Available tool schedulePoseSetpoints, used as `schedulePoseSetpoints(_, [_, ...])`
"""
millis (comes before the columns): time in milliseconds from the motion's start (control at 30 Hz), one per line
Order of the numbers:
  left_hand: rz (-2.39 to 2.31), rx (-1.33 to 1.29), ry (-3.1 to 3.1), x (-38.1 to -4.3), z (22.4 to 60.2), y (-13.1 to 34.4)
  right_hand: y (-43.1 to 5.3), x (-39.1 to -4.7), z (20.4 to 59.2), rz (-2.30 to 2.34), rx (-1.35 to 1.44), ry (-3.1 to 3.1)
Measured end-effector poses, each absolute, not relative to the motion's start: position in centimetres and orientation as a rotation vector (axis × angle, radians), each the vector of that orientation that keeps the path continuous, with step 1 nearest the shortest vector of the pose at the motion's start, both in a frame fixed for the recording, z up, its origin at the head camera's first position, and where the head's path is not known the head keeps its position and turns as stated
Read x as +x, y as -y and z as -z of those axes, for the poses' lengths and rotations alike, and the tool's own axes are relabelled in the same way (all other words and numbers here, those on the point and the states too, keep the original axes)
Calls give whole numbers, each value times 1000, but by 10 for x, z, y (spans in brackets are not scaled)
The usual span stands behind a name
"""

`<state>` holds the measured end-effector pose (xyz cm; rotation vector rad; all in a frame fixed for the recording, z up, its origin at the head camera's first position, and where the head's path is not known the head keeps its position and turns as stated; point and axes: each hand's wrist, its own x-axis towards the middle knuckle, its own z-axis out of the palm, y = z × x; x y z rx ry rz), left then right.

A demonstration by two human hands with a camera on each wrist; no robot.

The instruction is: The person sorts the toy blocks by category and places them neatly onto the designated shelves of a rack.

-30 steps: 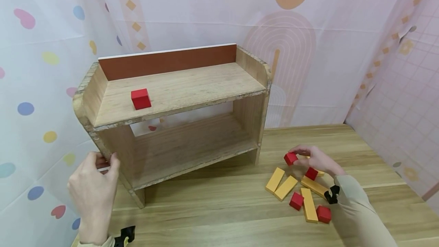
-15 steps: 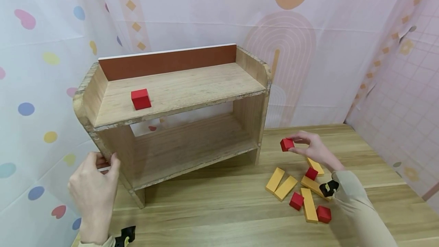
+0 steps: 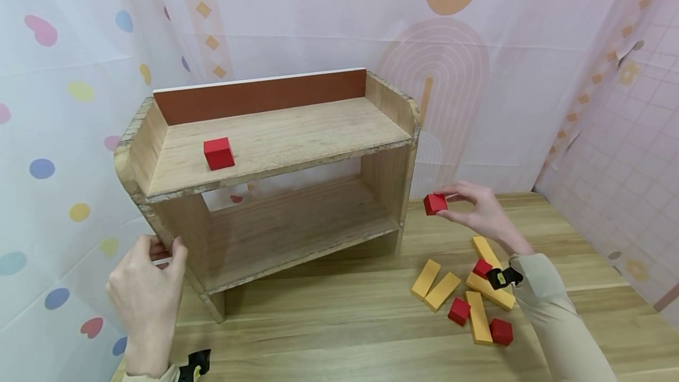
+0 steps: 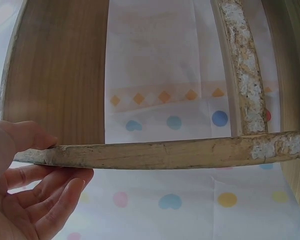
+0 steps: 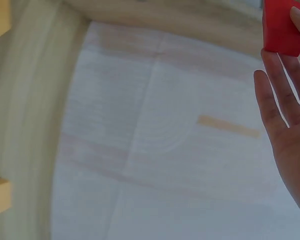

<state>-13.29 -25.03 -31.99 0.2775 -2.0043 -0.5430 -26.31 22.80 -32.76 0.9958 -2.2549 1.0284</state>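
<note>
I've watched the right hand, pinching 1 red cube, rise above the yellow blocks toward the shelf my left hand grips, so pickup looks done.

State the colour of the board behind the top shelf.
The back board is reddish brown, edged white along the top; the head view shows it best.
</note>
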Motion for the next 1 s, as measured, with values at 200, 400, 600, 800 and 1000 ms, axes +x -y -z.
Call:
schedulePoseSetpoints(200, [537, 273, 2012, -134, 320, 251, -214, -258, 304, -997, 1081, 2166])
schedulePoseSetpoints(400, [536, 283, 2027, -134, 320, 250, -198, -255, 284, -969, 1129, 2109])
schedulePoseSetpoints(600, [534, 282, 2028, -133, 320, 250, -180, -254, 267, -997, 1166, 2060])
schedulePoseSetpoints(800, [531, 274, 2022, -133, 319, 251, -160, -255, 252, -1026, 1171, 2048])
schedulePoseSetpoints(1000, [528, 270, 2023, -133, 319, 251, -140, -257, 239, -977, 1158, 2042])
